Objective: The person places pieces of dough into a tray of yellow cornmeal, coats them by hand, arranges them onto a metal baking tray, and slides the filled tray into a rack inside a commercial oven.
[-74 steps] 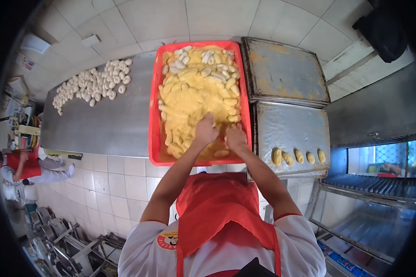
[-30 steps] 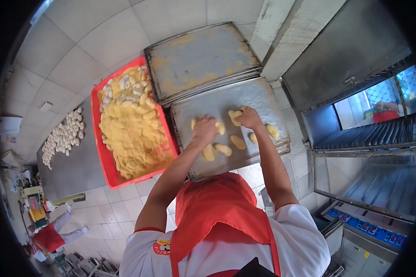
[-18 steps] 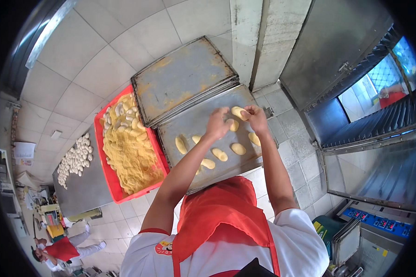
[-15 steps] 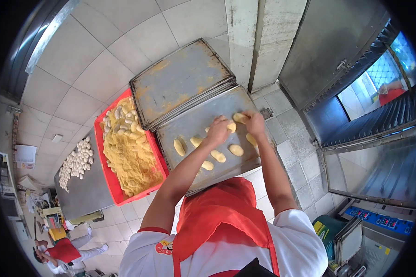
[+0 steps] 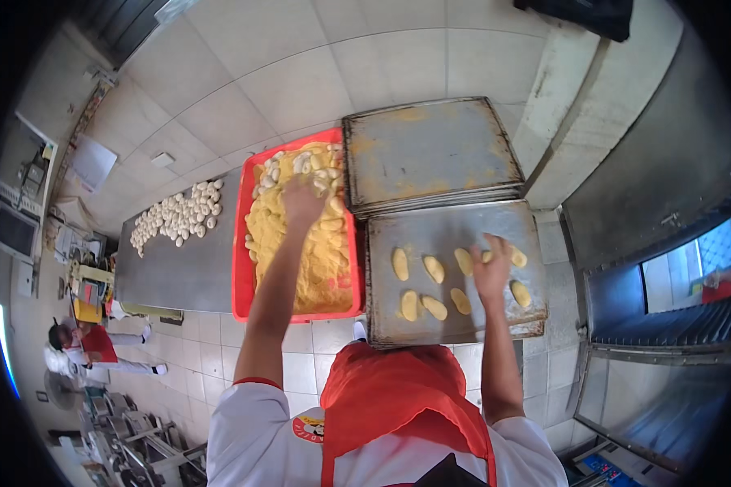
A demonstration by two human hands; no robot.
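In the head view, I see the left hand (image 5: 304, 203) looking blurry over dough rolls in the red tub (image 5: 240, 272) mid-frame, and the right hand (image 5: 493, 276), fingers a bit apart by a yellow roll (image 5: 487, 256) on the metal tray (image 5: 394, 231) at middle right, but I can't tell if either hand grips anything.

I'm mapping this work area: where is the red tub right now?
In the head view, the red tub sits left of centre, between the pale dough pieces and the metal trays, with the left hand at its contents.

Yellow dough ovals (image 5: 434, 269), 2 rows, on tray (image 5: 414, 230).
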